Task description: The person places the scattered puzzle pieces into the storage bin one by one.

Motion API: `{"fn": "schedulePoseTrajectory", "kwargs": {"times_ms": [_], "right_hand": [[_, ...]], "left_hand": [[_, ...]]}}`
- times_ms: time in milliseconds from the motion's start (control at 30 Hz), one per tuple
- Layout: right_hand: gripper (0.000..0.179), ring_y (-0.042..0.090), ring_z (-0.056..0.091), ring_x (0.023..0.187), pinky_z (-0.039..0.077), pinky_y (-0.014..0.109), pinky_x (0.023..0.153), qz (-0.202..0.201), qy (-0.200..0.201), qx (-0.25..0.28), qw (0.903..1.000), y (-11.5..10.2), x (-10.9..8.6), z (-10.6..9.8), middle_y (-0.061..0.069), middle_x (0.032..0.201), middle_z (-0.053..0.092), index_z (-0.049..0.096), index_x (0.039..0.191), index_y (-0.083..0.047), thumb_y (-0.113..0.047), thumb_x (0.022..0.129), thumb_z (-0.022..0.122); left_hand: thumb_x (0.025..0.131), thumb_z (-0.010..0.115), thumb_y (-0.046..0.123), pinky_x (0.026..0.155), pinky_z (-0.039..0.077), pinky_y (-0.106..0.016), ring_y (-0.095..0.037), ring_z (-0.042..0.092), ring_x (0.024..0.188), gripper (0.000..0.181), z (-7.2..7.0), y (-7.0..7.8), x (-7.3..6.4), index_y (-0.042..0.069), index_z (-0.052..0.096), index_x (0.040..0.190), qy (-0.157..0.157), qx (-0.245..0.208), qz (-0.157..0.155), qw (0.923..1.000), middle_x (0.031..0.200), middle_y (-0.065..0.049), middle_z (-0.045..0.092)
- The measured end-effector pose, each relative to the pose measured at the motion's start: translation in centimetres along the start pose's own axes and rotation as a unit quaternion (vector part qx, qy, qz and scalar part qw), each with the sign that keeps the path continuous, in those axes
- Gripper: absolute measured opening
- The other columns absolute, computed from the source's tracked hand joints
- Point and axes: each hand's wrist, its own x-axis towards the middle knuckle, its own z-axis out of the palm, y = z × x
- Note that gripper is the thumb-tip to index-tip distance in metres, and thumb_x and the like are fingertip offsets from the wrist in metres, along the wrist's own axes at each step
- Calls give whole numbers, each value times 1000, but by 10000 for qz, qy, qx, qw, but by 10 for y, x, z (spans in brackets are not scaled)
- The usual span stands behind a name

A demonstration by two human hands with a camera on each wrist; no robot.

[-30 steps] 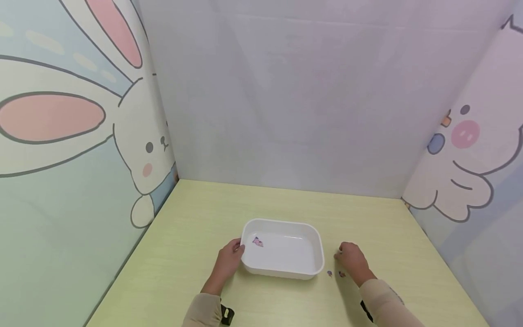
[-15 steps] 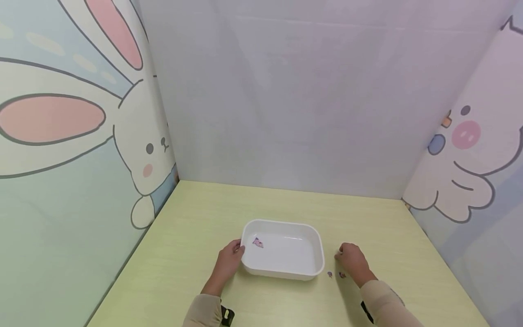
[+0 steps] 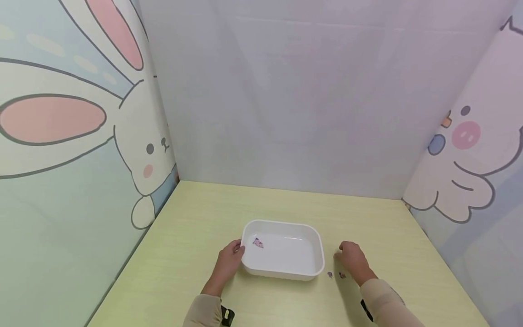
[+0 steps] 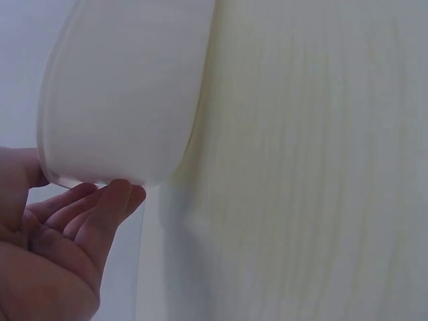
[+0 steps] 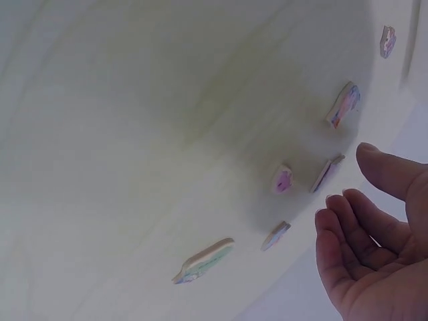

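My left hand (image 3: 229, 261) grips the left end of a white plastic tray (image 3: 282, 275), thumb at the rim and fingers against the outer wall, as the left wrist view shows. Inside the tray lies one small pink-and-purple printed piece (image 3: 258, 243). To the right of the tray, my right hand (image 3: 354, 262) hovers close over the table. In the right wrist view its thumb (image 5: 386, 170) stands apart from the bent fingers, with nothing between them. Beside the fingertips lie a thin flat piece (image 5: 326, 174), a pink piece (image 5: 282, 179) and a narrow bluish piece (image 5: 275, 235).
More thick-edged printed pieces lie around: a colourful one (image 5: 345, 105), a long greenish one (image 5: 204, 261) and a small one near the tray (image 5: 388, 41). The pale yellow table (image 3: 212, 204) meets a grey cloth backdrop (image 3: 282, 100) and cartoon side panels.
My right hand's knuckles have risen very slightly in the last half second. The left hand, the tray and the pieces in view stay in place.
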Motion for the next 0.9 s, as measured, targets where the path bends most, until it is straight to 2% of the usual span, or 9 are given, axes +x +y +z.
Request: {"fn": "schedulePoseTrajectory", "kwargs": {"times_ms": [200,433,667,767,900], "right_hand": [[19,26,55,74,52,45,70,161,-89,96,9998,2,2,2,15,84,61,60,90,12,-4,83,66],[14,25,54,74,52,43,69,103,-39,29,9999,5,3,5,17,86,62,61,91,12,0,85,61],[11,23,52,70,50,41,64,87,-89,76,9999,6,-1,2,11,77,57,59,85,9,-1,83,61],[10,22,46,65,44,35,57,-9,-65,49,10000,8,-2,2,7,70,49,53,73,2,0,82,58],[26,18,37,58,32,29,51,-85,-21,-28,10000,10,-4,3,2,62,35,35,62,-10,2,78,51]], "left_hand": [[99,55,17,96,47,-51,-37,58,115,36,1,0,-1,-3,58,129,-6,6,-26,10000,122,-20,63],[99,55,17,95,48,-50,-37,58,115,37,1,1,-2,-4,57,129,-19,-14,3,10000,122,-20,63],[99,55,17,95,48,-50,-37,58,115,36,0,3,-3,-4,57,129,-20,18,53,10000,122,-20,63],[99,55,16,95,48,-51,-37,58,115,36,-1,4,-3,-5,58,128,-7,34,104,9999,121,-21,64],[98,55,14,94,48,-52,-38,58,115,35,-2,4,-2,-5,58,128,-7,27,143,9999,121,-22,63]]}}
